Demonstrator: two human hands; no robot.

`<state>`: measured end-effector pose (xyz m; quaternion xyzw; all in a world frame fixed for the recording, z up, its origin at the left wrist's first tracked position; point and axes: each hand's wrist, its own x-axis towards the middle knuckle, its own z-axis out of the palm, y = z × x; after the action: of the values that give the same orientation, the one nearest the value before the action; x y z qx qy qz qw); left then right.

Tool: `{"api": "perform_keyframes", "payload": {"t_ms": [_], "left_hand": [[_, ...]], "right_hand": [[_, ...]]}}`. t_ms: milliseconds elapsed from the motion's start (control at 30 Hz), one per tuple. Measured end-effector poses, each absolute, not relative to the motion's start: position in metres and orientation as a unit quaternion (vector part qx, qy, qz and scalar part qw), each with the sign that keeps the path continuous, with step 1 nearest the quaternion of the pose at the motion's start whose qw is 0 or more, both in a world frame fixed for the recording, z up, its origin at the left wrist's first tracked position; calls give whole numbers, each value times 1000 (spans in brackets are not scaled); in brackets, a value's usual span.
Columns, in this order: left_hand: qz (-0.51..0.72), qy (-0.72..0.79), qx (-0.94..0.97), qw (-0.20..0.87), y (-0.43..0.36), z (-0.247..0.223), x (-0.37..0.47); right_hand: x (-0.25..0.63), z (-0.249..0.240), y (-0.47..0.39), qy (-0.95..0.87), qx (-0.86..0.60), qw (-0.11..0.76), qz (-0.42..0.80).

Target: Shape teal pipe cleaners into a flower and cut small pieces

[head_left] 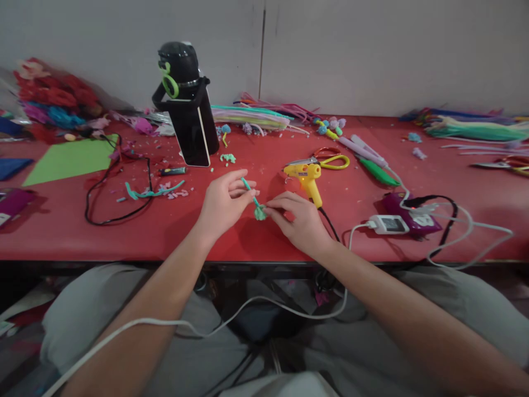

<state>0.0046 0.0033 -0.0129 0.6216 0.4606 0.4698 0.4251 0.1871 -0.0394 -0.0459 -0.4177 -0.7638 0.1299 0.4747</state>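
Observation:
My left hand [226,201] is closed on a thin teal stem [250,190], which slants down to the right between its thumb and fingers. At the stem's lower end is a small green fuzzy piece [260,213]. The thumb and fingertips of my right hand [298,221] pinch the right edge of that green piece. Both hands are just above the red tabletop [243,245], near its front edge. A yellow glue gun [306,179] lies right behind my right hand.
Scissors [330,160] lie behind the glue gun. A black bottle [190,110] stands at the back left. Black cable [88,204] loops at left. A white device [388,224] and purple block [417,220] sit at right. White cable [256,299] crosses my lap.

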Motion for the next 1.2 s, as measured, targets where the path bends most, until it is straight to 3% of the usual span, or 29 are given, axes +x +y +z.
{"api": "perform_keyframes", "payload": {"t_ms": [367, 600, 700, 833, 933, 1200], "left_hand": [[459, 483, 623, 411, 1, -10, 7], [476, 475, 628, 391, 2, -14, 5], [503, 449, 639, 370, 2, -14, 4], [524, 431, 649, 345, 0, -12, 5], [530, 421, 654, 338, -3, -11, 7], [510, 418, 668, 344, -9, -8, 9]], "right_hand": [[189, -49, -41, -828, -382, 410, -21], [186, -45, -47, -832, -398, 386, -13], [184, -42, -48, -789, -428, 436, 73], [181, -38, -45, -607, -488, 512, 362], [179, -36, -41, -465, -469, 514, 547], [177, -34, -42, -415, -448, 522, 595]]}}
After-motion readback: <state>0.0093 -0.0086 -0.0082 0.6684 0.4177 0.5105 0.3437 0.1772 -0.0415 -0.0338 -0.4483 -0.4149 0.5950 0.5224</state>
